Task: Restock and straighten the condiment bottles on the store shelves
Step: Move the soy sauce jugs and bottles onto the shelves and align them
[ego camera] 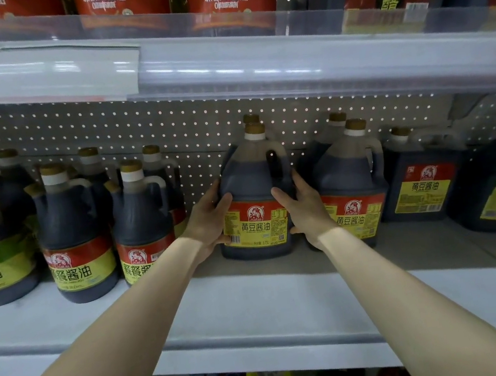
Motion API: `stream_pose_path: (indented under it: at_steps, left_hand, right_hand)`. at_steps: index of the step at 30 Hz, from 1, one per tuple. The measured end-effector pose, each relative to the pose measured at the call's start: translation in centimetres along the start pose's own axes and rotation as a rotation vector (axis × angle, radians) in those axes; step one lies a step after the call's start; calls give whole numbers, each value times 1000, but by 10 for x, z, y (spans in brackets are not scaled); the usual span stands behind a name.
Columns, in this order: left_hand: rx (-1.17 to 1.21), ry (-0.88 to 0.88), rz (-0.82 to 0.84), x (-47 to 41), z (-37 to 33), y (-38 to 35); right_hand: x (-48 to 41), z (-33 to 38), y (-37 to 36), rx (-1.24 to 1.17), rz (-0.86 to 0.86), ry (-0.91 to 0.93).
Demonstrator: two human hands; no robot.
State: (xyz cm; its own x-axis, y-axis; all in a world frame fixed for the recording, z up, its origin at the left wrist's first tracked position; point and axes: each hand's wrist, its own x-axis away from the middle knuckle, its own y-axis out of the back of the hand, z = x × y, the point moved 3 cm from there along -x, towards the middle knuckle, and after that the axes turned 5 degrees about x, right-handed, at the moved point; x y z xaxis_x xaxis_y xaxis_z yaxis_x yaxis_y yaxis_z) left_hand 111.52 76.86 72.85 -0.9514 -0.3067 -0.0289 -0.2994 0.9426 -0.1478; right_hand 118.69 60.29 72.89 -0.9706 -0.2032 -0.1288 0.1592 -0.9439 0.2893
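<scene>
The soy sauce jug (pixel 251 187) stands upright on the middle shelf (pixel 256 293), set back from its front edge, label facing me; my left hand (pixel 209 217) and right hand (pixel 306 211) clasp its two sides, thumbs on the label, fingers wrapped round behind; my right fingers sit squeezed against the neighbouring jug (pixel 351 178); a careless twist could, I judge, knock that neighbour, or shove the jug behind (pixel 251 119) backwards.

Bottle (pixel 251 187): dark soy sauce, red-yellow label facing you, upright.
Place: shelf (pixel 255 289), left of its twin (pixel 348 179).
</scene>
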Motion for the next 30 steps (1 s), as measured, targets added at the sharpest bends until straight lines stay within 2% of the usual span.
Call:
stream_pose_path:
  at_steps: [30]
  left_hand:
    - [16,-23,55,-14,1,-1]
  right_hand:
    - [-8,2,-5,2,-24,8]
